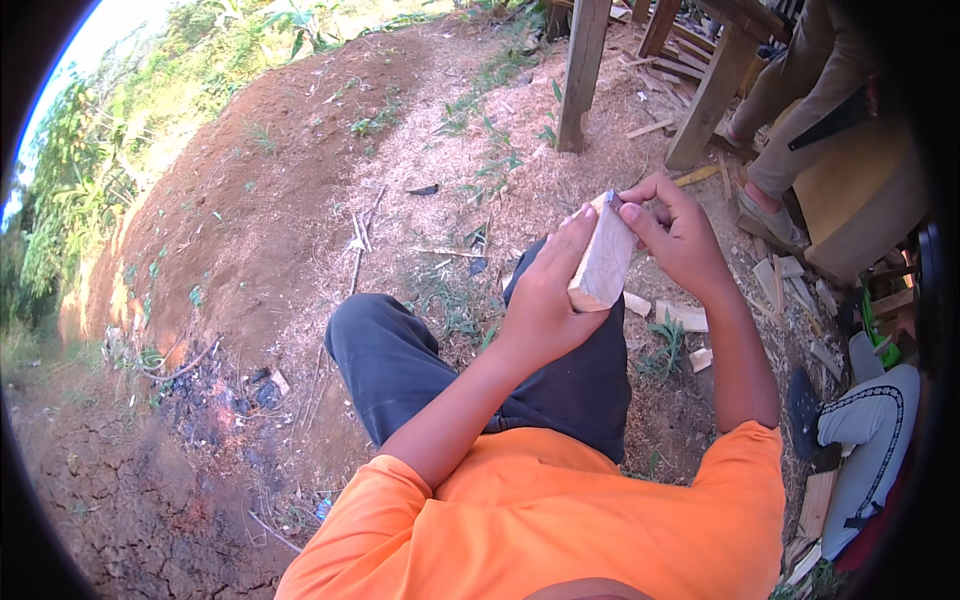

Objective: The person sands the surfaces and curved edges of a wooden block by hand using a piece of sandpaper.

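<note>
Gripping the pale wooden block (607,262) over your right leg (572,395), your left hand (553,283) hides one long side. Your right hand (682,238) touches the far end, but whether it clasps the small dark piece (612,199) there, possibly metal, cannot be told. At upper right, the view cuts off another person's legs (800,115).

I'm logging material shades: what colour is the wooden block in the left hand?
The wooden block is pale pinkish beige, clearest in the head view.
</note>
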